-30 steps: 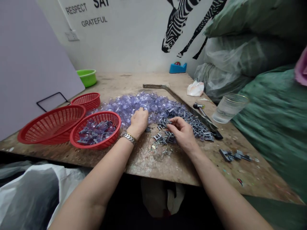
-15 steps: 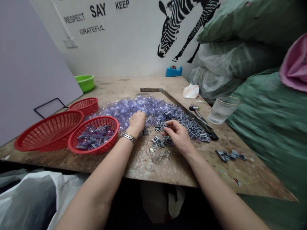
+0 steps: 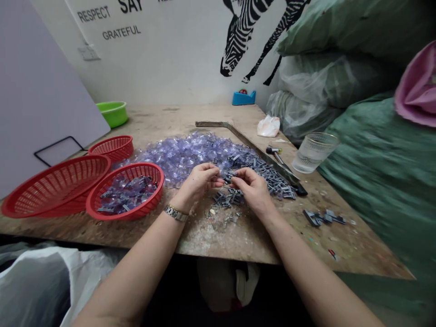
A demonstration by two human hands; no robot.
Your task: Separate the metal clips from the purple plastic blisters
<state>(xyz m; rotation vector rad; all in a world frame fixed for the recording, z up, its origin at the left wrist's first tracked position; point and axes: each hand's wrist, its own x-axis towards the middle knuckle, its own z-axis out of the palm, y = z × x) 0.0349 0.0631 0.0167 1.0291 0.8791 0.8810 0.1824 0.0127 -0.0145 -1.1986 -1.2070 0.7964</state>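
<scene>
My left hand (image 3: 203, 179), with a metal watch on its wrist, pinches a clear purplish plastic piece (image 3: 223, 174) in front of the pile. Close beside it on the right, my right hand (image 3: 251, 184) is closed on a small grey part (image 3: 233, 175); the fingertips of both hands nearly meet. Behind them spreads a heap of clear purple pieces (image 3: 184, 152). Many grey parts (image 3: 277, 181) lie to the right, and a smaller group of them (image 3: 228, 197) is just below my hands. A round red basket (image 3: 159, 195) at the left holds purple and grey pieces.
Two more red baskets (image 3: 56, 181) (image 3: 131, 147) and a green bowl (image 3: 117, 116) stand left. A bent metal strip (image 3: 250, 144) borders the pile. Rightward are a hammer (image 3: 279, 156), a glass (image 3: 312, 156), loose grey blocks (image 3: 315, 219) and large green sacks (image 3: 374, 154).
My left hand has come back from the purple pile towards my right hand, now with a clear piece between its fingers. The view has shifted slightly.
</scene>
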